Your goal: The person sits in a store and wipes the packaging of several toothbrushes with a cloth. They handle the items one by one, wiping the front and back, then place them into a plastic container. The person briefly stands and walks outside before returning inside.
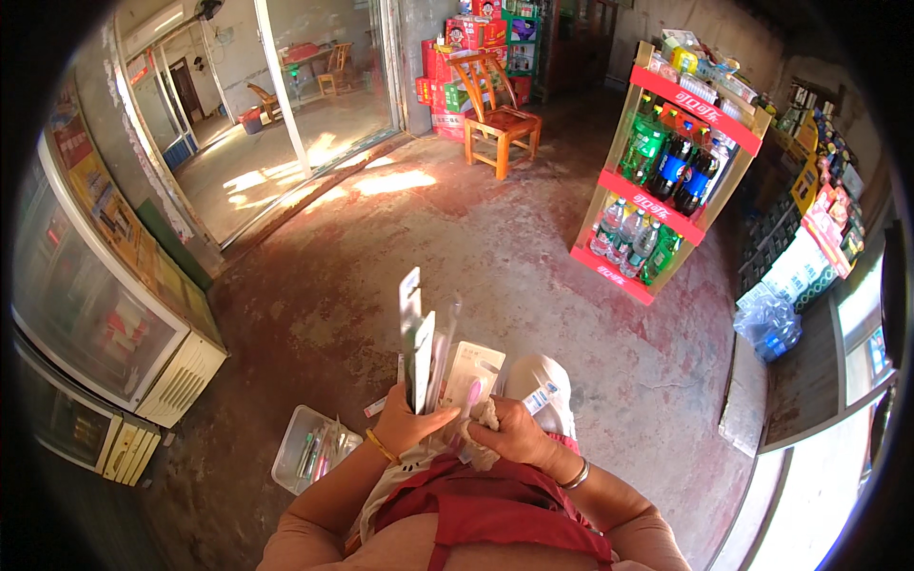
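My left hand point(407, 422) grips several flat, narrow packages point(423, 357), probably toothbrush blister packs, standing up out of my fist. A wider blister card point(480, 360) with a pink-headed toothbrush point(474, 391) leans beside them, between my two hands. Bunched in my right hand point(521, 434) is a crumpled beige cloth point(484, 437), held against the lower part of that card. My fingers hide the card's lower end. Another small printed package point(540, 397) rests on my light-coloured trouser knee point(550, 371), just beyond the right hand.
A translucent plastic tub point(284, 457) with pens or toothbrushes sits on the floor at my left. Display fridges point(171, 385) line the left side. Ahead stand a wooden chair point(503, 121) and a red-edged drinks rack point(646, 196). A plastic bag point(767, 325) lies at the right.
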`<state>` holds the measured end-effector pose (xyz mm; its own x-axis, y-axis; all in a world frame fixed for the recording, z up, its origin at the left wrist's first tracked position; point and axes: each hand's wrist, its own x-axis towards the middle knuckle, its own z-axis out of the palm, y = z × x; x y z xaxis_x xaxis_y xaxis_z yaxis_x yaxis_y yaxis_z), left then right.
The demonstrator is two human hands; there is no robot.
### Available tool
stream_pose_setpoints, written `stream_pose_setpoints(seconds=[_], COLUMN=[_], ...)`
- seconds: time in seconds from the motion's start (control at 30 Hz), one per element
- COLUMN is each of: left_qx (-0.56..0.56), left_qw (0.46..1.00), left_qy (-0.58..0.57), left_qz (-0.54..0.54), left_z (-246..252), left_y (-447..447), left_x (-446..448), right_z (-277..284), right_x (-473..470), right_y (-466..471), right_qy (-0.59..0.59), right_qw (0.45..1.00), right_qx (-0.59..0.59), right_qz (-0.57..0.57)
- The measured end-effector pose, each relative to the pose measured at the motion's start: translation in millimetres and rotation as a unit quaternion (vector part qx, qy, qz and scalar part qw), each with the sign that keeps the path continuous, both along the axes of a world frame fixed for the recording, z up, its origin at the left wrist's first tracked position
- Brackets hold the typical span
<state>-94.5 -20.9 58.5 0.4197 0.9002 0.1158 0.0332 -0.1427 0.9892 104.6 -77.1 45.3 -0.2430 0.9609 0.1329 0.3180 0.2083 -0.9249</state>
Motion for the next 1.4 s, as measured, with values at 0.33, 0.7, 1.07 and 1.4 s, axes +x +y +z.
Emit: stream_pose_setpoints(seconds=[0.33, 0.7, 1.07, 1.4], left_qx=[0.016, 0.022, 0.155, 0.013], left_qw=[0.999, 0.998, 0.872, 0.766], left_qy=[0.033, 0.051, 0.396, 0.543], left_qz=[0.024, -0.019, 0.243, 0.344], left_z=[-9, -4, -63, -270], left_y=[14, 14, 59, 18], left_x=[-2, 14, -130, -281], right_z=[-1, 45, 19, 0], right_x=[35, 17, 64, 52], right_y=[12, 30, 26, 17], right_qy=[0.189, -0.150, -0.101, -0.072], right_qw=[0.965, 0.939, 0.966, 0.989], right_qx=[-0.058, 0.304, 0.160, 0.047], right_qz=[-0.172, -0.058, -0.173, -0.117])
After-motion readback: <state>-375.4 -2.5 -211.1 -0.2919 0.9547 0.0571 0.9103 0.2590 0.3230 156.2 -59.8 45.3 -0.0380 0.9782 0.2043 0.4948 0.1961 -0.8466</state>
